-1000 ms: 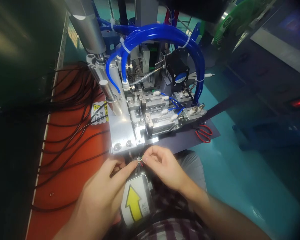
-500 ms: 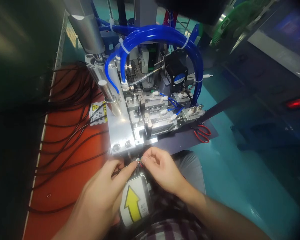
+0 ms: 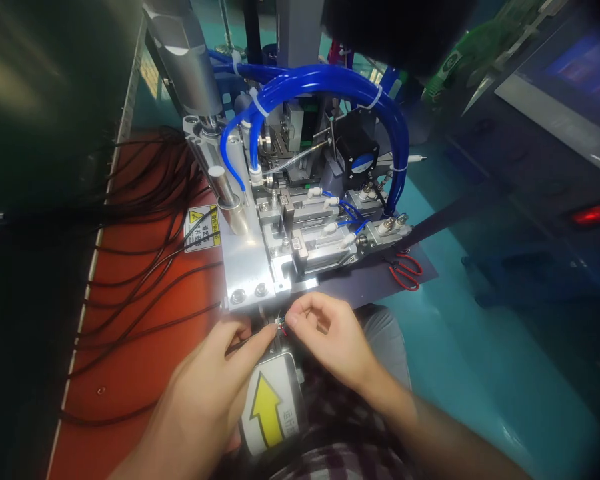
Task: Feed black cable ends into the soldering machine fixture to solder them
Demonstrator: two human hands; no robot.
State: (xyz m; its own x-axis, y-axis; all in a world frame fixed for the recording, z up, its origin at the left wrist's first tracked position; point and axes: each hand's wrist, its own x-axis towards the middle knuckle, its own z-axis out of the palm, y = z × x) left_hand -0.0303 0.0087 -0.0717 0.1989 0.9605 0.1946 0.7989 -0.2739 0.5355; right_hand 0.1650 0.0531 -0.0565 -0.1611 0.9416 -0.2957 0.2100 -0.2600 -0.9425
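Both hands (image 3: pixel 333 340) pinching | tiny wires (image 3: pixel 281 324) (several, apparently) | machine (image 3: pixel 245 263) beyond

Cables (image 3: pixel 155 190) cross orange table (image 3: pixel 120 373)

They bunch toward its far end and spread apart nearer; a warning label (image 3: pixel 203 230) lies flat on it. On the grey board (image 3: pixel 370 285) lies a red-handled tool (image 3: pixel 406 272).

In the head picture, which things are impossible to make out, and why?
Head view:
Thin coloured wires: too small, partly covered by the bare left hand and bare right hand.
Blue-lit rectangular screen: blurred; content unreadable.
Silver metal cylinder: top cut off by upper edge.
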